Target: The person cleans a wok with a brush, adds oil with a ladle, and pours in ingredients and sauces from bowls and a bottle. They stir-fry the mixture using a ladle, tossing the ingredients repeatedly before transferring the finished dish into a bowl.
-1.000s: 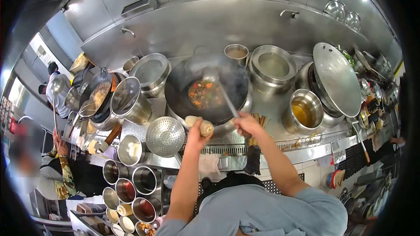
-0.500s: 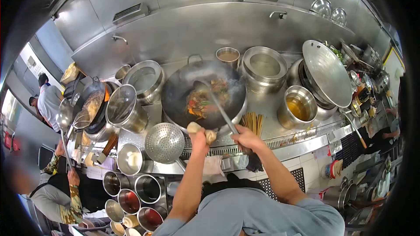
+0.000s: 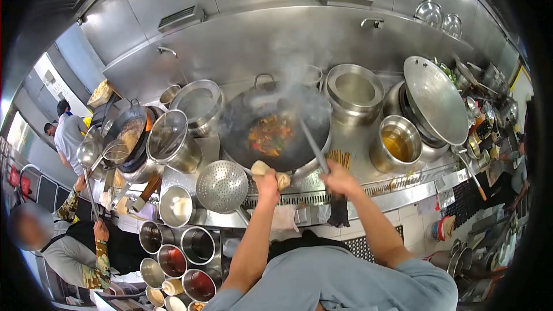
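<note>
My left hand (image 3: 266,186) is closed round a bunched pale cloth (image 3: 260,168) at the near rim of a large dark wok (image 3: 236,144). Cooked food (image 3: 271,135) in red, orange and green pieces lies in the wok's middle, and thick steam rises over its far side. In my right hand (image 3: 340,179) is the handle of a long metal ladle (image 3: 313,142), which slants up and leftward into the wok. The ladle's bowl is blurred by steam near the far part of the wok.
A perforated strainer (image 3: 222,186) lies left of my left hand. Right of the wok stand a lidded pot (image 3: 355,93), a pot of yellow liquid (image 3: 396,144) and a tilted pan (image 3: 436,101). A co-worker (image 3: 72,247) holds tools at the left wok.
The ladle has moved from the food to the far side of the wok, and my right hand has shifted slightly right. More steam rises. My left hand keeps the cloth at the rim.
</note>
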Tool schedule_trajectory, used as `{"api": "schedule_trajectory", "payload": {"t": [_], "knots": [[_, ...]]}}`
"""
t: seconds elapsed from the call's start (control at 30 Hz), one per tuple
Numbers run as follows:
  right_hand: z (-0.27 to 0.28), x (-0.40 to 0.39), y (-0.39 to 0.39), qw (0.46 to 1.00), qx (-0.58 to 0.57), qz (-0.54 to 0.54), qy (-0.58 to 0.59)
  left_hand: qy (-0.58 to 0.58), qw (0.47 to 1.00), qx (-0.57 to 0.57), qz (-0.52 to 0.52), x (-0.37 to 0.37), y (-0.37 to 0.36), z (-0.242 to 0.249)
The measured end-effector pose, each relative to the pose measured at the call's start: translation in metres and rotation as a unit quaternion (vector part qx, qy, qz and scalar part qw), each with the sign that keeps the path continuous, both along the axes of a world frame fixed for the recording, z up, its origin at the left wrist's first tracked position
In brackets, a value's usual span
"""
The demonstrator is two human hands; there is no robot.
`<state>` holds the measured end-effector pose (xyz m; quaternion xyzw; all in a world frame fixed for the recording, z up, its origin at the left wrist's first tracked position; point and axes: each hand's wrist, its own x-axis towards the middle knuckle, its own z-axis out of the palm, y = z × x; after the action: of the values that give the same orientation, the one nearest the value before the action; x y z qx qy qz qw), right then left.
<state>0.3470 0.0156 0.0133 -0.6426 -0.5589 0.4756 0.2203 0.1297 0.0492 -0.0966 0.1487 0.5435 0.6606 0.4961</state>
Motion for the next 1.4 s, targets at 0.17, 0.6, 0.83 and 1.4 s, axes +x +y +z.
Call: {"api": "schedule_trajectory", "payload": {"t": [0.17,0.6,0.83,1.4], "knots": [[-0.024,-0.026,-0.038,0.757,-0.287,-0.070,0.583,-0.009,0.995,-0.004,-0.103,-0.015,0.013,-0.002],[0.000,0.002,-0.040,0.985,0.109,0.098,-0.092,-0.130,0.984,-0.055,-0.105,-0.016,0.014,0.015],[-0.074,0.022,-0.071,0.994,0.096,0.001,-0.054,-0.198,0.906,0.023,-0.374,-0.036,-0.097,0.046],[0.036,0.081,-0.152,0.946,-0.141,0.001,0.293,0.748,0.268,0.173,-0.582,0.007,0.023,0.198]]}}
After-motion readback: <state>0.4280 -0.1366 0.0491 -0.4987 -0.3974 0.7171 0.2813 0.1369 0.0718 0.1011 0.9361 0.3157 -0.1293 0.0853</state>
